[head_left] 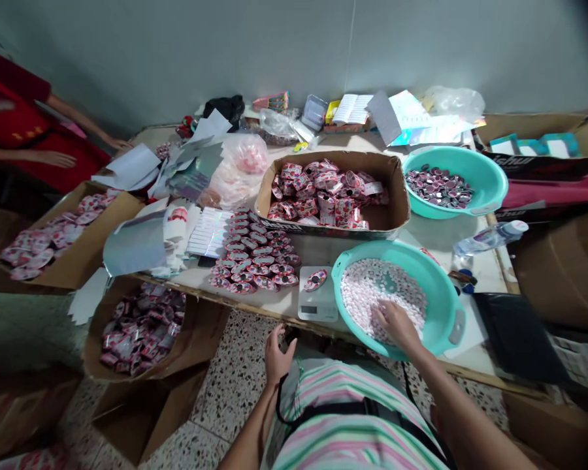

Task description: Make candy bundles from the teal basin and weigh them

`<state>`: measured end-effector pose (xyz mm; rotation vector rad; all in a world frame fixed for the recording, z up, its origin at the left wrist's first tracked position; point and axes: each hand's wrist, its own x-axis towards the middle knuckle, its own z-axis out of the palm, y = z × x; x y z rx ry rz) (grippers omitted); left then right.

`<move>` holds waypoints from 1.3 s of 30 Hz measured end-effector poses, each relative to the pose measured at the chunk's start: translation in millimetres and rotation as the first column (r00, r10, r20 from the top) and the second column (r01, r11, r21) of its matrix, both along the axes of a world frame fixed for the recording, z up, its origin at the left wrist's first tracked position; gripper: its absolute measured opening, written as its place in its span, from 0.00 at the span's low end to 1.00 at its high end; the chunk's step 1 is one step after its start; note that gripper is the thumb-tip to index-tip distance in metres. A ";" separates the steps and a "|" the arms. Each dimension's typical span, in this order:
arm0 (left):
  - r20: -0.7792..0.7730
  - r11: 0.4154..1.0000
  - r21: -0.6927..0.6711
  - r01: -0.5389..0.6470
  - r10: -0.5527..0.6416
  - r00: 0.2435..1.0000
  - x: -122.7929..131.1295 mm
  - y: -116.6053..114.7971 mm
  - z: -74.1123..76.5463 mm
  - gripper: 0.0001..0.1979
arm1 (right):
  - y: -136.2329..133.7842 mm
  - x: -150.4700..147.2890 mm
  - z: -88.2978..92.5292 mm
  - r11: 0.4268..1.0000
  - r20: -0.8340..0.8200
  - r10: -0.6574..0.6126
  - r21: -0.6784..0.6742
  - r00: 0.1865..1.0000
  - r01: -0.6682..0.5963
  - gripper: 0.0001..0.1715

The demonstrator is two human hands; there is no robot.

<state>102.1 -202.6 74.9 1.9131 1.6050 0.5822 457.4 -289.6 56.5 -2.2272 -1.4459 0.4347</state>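
My right hand [396, 322] reaches down into a turquoise basin [443, 287] of small pale pink pellets [361, 287]. Its fingers are bent together among the pellets, their tips partly hidden. Over the table's front edge my left hand [279, 354] hangs with fingers apart and nothing in it. Left of the basin lies a flat white scale [318, 307], bearing one red-and-white printed pack [316, 280]. Beside the scale, rows of similar packs [259, 258] stand with round dark openings facing up.
Behind the basin are a cardboard box [333, 225] of packs and another turquoise basin [490, 179] holding small round discs. A plastic bottle [490, 238] lies right. Boxes of packs [137, 326] stand left, below the table edge. A person in red [24, 130] is at far left.
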 end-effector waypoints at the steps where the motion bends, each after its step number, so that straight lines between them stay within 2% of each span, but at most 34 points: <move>1: 0.000 1.000 -0.001 -0.016 0.016 1.000 -3.1 -3.2 -1.5 0.23 | 2.5 -0.4 -2.8 1.000 0.008 0.017 -0.008 1.000 -0.017 0.24; 6: 0.000 0.999 0.012 -0.052 0.052 0.999 -10.7 -12.4 -4.6 0.22 | 5.2 0.5 -13.7 0.998 0.042 0.058 -0.043 0.997 -0.056 0.21; 11: -0.009 0.999 0.016 -0.041 0.041 0.999 -13.4 -13.6 -2.0 0.19 | 1.7 1.5 -15.8 0.998 0.031 0.066 -0.025 0.997 -0.065 0.20; 21: -0.011 0.999 0.023 -0.023 0.024 1.000 -20.2 -12.0 -1.4 0.15 | 7.3 2.1 -4.9 0.988 0.017 0.065 -0.145 0.998 -0.061 0.15; 28: 0.014 0.997 0.055 -0.056 0.055 0.998 -24.8 -14.4 -13.4 0.16 | 31.6 -8.1 8.2 0.980 -0.004 0.064 -0.188 0.998 -0.063 0.14; 34: 0.005 0.997 0.062 -0.051 0.050 0.999 -26.4 -15.8 -22.8 0.15 | 36.3 -6.9 6.7 0.978 -0.088 0.088 -0.180 0.992 -0.103 0.13; 39: 0.006 0.996 0.064 -0.061 0.061 0.998 -26.8 -17.5 -21.3 0.16 | 35.7 -5.9 3.6 0.978 -0.088 0.091 -0.182 0.992 -0.106 0.15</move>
